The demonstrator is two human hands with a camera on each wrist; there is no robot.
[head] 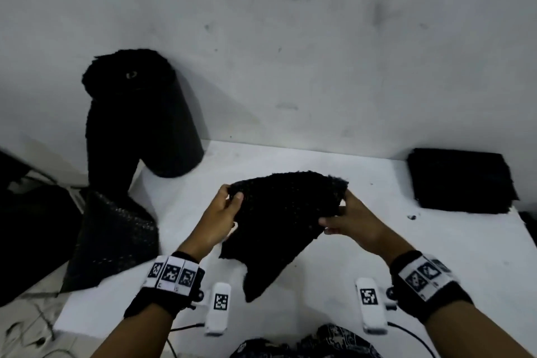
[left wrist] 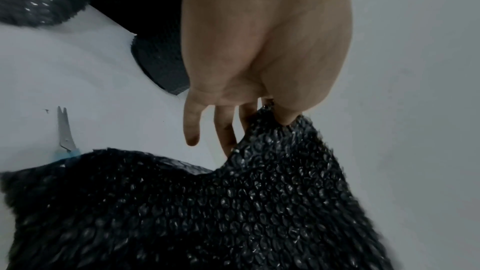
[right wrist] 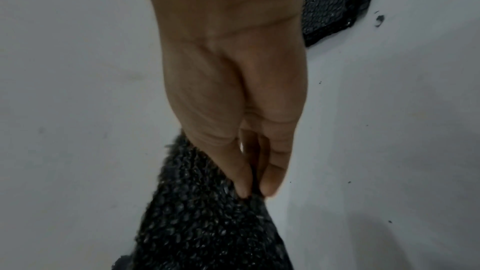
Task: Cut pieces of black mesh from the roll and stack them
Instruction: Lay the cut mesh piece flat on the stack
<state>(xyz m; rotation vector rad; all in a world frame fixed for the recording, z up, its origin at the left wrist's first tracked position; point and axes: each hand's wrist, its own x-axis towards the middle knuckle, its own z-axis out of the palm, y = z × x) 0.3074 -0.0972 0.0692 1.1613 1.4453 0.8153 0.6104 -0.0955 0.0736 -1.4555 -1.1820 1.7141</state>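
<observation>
- Head view: your left hand (head: 222,209) and right hand (head: 350,219) hold a mesh piece (head: 279,221) up over the white table (head: 334,259). The roll (head: 136,113) leans at the back left. The stack (head: 460,180) lies far right.
- Left wrist view: your thumb and fingers (left wrist: 284,117) pinch the mesh. Scissors (left wrist: 64,130) lie on the table.
- Right wrist view: your fingers (right wrist: 242,182) pinch the mesh edge.

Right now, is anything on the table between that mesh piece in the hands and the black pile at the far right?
Nothing visible blocks it. The mesh piece, held up by the left hand and right hand, has only bare white table and a tiny black scrap before the stack.
</observation>
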